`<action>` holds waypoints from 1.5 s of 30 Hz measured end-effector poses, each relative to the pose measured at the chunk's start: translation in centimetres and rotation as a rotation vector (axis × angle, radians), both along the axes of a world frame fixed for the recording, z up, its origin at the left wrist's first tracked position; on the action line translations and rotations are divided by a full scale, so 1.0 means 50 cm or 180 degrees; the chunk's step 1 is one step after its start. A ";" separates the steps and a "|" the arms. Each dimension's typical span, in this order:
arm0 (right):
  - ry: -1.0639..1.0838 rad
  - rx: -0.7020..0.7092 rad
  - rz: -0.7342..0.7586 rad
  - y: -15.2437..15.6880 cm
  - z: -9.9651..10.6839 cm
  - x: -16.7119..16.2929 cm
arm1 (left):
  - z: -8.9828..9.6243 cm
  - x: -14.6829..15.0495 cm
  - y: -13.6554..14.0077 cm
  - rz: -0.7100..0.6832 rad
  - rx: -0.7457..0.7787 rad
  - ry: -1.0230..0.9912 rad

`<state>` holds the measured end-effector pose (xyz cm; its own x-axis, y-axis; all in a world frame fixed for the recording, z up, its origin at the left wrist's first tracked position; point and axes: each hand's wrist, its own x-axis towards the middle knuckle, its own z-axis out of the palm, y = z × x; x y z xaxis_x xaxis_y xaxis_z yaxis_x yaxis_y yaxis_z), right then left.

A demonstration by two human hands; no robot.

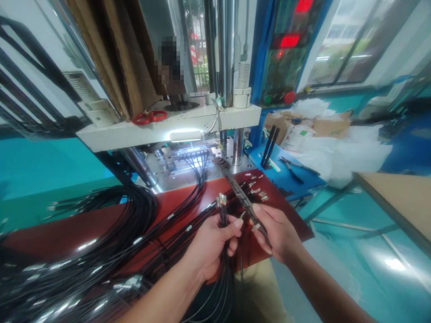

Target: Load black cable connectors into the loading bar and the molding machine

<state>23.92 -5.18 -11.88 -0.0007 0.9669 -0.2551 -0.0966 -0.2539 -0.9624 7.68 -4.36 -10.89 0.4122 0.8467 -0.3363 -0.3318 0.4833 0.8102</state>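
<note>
My left hand [215,242] is closed around a bunch of black cables [223,217], whose metal terminal ends stick up above the fingers. One terminal [241,216] pokes out separately by the left thumb. My right hand [274,231] grips the near end of a long dark slotted metal bar [240,194], which slants away to the left. A small metal terminal [256,227] shows at the bar beside the right fingers; whether it sits in a slot I cannot tell. The bar's far end reaches the edge of the press bed [175,172].
Black cable coils [134,215] cover the left of the red-brown board [276,193]. The press [168,121] stands ahead, with red-handled scissors [150,117] on its plate and wires in a lit mould [191,152]. Pliers [292,170] lie on a blue surface, right.
</note>
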 end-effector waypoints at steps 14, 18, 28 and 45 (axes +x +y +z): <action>-0.0175 0.0110 0.0234 -0.005 0.001 0.002 | -0.004 0.000 0.004 -0.0341 -0.0144 0.0109; -0.0189 0.0099 0.0228 -0.004 -0.006 0.004 | -0.007 0.000 0.007 -0.0335 -0.0175 0.0173; -0.0257 0.0179 0.0317 -0.007 -0.003 0.002 | -0.004 -0.002 0.006 -0.0363 -0.0135 0.0195; -0.0355 0.0179 0.0365 -0.008 -0.005 0.002 | -0.004 0.002 0.006 -0.0312 -0.0037 0.0191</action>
